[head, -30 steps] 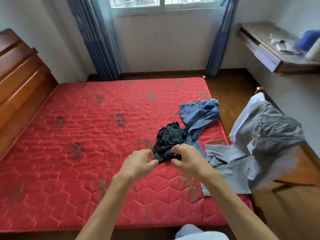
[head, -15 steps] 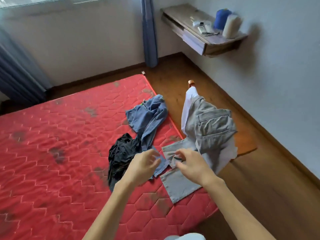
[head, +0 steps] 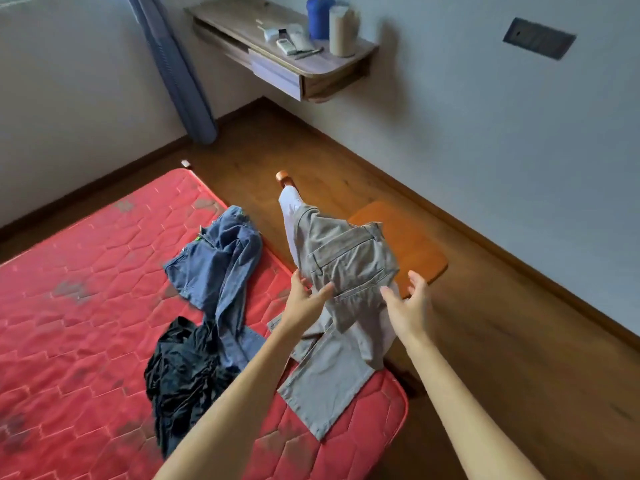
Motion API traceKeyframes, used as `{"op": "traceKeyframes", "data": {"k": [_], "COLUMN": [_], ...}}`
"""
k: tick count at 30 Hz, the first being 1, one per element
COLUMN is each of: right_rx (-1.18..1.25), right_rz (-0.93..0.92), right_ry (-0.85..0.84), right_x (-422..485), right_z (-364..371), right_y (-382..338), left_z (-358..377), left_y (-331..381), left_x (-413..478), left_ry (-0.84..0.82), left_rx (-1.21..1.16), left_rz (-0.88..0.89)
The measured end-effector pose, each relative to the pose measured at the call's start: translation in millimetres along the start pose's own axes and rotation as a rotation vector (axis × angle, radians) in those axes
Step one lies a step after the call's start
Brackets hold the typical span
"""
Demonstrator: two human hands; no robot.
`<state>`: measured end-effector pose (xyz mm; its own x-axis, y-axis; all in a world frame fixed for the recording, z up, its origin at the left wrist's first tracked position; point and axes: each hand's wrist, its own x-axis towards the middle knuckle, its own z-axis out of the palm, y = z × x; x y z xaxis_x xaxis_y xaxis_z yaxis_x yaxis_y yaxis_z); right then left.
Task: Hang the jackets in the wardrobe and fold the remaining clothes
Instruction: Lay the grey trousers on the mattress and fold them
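Grey trousers (head: 349,268) hang over a wooden chair's back, on top of a white garment (head: 290,209), with one leg lying on the red mattress (head: 86,306). My left hand (head: 304,299) touches the trousers at their left side, fingers spread. My right hand (head: 408,306) hovers open just right of them, holding nothing. Blue jeans (head: 221,268) lie crumpled near the mattress's right edge. A black garment (head: 183,372) lies bunched below the jeans.
The chair's orange seat (head: 408,244) stands on the wooden floor beside the bed. A wall shelf (head: 287,53) with a drawer carries a blue container (head: 320,17), a beige cylinder and small items. A blue curtain (head: 176,71) hangs at the back.
My view swung right from the mattress to the chair. Both hands left the black garment and rose to the grey trousers on the chair back, opening wide.
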<state>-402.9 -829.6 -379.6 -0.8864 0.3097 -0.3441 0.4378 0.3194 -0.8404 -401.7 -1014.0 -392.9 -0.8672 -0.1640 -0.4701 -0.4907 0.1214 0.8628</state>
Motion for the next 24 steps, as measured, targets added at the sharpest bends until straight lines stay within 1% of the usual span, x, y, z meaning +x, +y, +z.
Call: {"op": "traceKeyframes", "data": {"k": [3,5,8,10,12,15,16,17,18,19,20,21,22,24], "right_rx": [-0.068,-0.064,-0.047,-0.1,-0.125,-0.119,-0.111,-0.086,-0.047,-0.018,0.007,0.03,0.049,0.017], "right_rz": [-0.007,-0.026,-0.084,-0.137,-0.172,-0.203,-0.253,-0.302,-0.337,-0.359,-0.367,-0.357,-0.328,-0.247], "right_ry": [-0.109,-0.101,-0.065,-0.078,-0.103,-0.082,-0.113,-0.197,-0.309,-0.387,-0.404,-0.368,-0.307,-0.183], "right_x": [17,22,23,25,28,18,9,-2,-15,-27,-36,-41,-42,-32], "right_z": [4,5,3,1,0,0,2,7,13,21,27,30,30,21], "right_y": [-8,-8,-1,0,-3,-12,-17,-23,-27,-31,-33,-35,-36,-32], "left_z": [5,5,6,11,17,23,22,21,19,17,14,12,11,11], "left_y": [-2,-6,-6,-3,4,10,11,13,15,20,23,25,28,24], "left_x": [22,27,25,26,28,22,18,13,10,5,2,3,4,14], "left_ry": [0.062,0.084,0.015,-0.019,-0.039,-0.088,-0.115,-0.159,-0.23,-0.32,-0.379,-0.372,-0.3,-0.08], "left_rx": [-0.118,-0.157,-0.212,-0.265,-0.244,-0.227,-0.253,-0.301,-0.346,-0.399,-0.438,-0.464,-0.452,-0.307], "left_rz": [-0.088,-0.123,-0.121,-0.117,-0.12,-0.133,-0.132,-0.138,-0.149,-0.163,-0.177,-0.198,-0.214,-0.228]}}
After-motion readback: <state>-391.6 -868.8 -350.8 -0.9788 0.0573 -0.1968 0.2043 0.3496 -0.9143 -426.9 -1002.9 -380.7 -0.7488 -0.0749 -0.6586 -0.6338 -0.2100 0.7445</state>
